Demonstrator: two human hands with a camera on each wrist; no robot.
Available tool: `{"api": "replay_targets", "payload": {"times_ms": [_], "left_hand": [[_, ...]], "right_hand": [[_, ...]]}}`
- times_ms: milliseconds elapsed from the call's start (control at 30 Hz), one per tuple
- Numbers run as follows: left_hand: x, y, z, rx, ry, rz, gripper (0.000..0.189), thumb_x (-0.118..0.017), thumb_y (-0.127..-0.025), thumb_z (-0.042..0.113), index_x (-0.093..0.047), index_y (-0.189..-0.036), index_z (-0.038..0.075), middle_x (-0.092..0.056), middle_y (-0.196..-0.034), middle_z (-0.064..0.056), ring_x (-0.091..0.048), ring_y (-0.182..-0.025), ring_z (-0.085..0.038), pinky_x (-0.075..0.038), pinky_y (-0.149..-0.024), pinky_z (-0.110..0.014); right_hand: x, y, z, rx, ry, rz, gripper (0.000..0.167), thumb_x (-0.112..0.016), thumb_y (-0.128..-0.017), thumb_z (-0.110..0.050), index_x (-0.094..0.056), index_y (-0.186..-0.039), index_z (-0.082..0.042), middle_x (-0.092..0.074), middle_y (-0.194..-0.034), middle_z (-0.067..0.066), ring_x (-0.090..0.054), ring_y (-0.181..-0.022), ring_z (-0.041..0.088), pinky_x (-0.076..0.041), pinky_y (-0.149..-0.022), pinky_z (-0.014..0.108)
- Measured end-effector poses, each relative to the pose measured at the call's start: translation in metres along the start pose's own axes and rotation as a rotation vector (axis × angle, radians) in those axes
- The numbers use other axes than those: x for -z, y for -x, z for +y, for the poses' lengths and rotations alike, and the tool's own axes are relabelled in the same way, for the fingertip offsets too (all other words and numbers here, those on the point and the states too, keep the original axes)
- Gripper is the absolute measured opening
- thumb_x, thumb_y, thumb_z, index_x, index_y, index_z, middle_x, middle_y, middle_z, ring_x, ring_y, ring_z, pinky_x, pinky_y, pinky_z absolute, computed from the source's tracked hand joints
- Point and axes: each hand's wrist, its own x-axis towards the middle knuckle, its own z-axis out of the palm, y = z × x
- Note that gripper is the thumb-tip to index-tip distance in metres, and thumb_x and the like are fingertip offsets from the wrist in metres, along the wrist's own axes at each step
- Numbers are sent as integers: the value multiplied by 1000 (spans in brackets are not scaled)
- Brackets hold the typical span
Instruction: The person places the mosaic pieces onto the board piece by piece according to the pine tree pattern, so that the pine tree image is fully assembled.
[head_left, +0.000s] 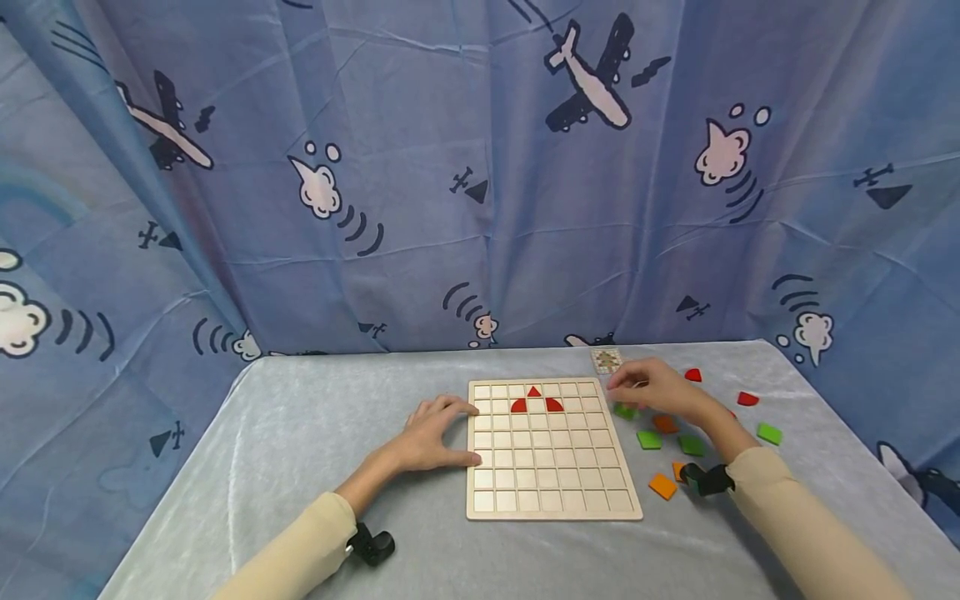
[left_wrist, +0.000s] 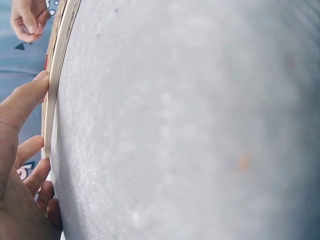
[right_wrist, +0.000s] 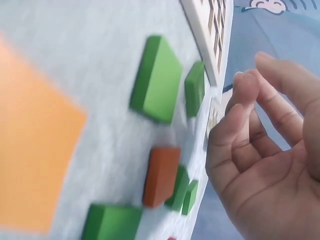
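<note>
A wooden grid board [head_left: 555, 487] lies flat on the cloth-covered table. In its upper rows sit a red triangle [head_left: 534, 392] and two red quarter-round tiles [head_left: 518, 406]. My left hand [head_left: 435, 435] touches the board's left edge, thumb and fingers spread apart; the left wrist view shows these fingertips against the wooden rim [left_wrist: 56, 75]. Beyond the board's upper right corner hovers my right hand [head_left: 656, 387], fingers loosely bent. No tile shows between its fingers in the right wrist view. Below it lies a green tile [head_left: 625, 411].
Right of the board are scattered green tiles [head_left: 692, 446], a brown-orange tile [head_left: 664, 424], orange tiles [head_left: 662, 486] and red tiles [head_left: 747, 399]. A small patterned card [head_left: 606, 360] lies at the table's back edge. Behind hangs a blue printed curtain [head_left: 420, 167].
</note>
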Motion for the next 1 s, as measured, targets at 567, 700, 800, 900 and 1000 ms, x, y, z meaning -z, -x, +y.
{"api": "replay_targets", "payload": {"times_ms": [567, 700, 800, 900, 1000], "left_hand": [[2, -1, 2, 8, 3, 4, 71, -81, -75, 53, -55, -136, 27, -47, -145, 0, -42, -124, -27, -34, -104, -54], [2, -2, 2, 8, 8, 3, 71, -81, -75, 53, -55, -136, 27, -47, -145, 0, -42, -124, -27, -34, -104, -54], [2, -2, 2, 7, 7, 3, 71, -80, -75, 53, -55, -136, 27, -47, -144, 0, -43, -123, -27, -34, -104, -54], [3, -3, 2, 7, 5, 2, 71, -80, -75, 53, -55, -136, 27, -47, -145, 0, -43, -123, -27, -34, -103, -54], [3, -3, 2, 7, 4, 1, 71, -80, -75, 54, -55, -136, 28, -47, -145, 0, -42, -124, -28, -35, -103, -54]], "right_hand": [[11, 10, 24, -35, 50, -22, 32, -78, -84, -23, -70, -108, -3, -54, -66, 4, -42, -54, 8, -37, -53, 24], [9, 9, 26, -21, 51, -24, 31, -79, -83, -21, -71, -108, -4, -57, -66, 7, -40, -51, 7, -35, -50, 23], [9, 8, 28, 5, 56, -32, 31, -79, -83, -20, -71, -108, -4, -57, -65, 8, -38, -49, 6, -33, -47, 23], [10, 7, 29, 30, 60, -41, 31, -80, -82, -19, -72, -107, -3, -56, -65, 6, -38, -49, 5, -33, -46, 22], [11, 7, 29, 44, 66, -54, 30, -81, -81, -18, -72, -105, -3, -56, -66, 5, -39, -50, 4, -34, -48, 22]]}}
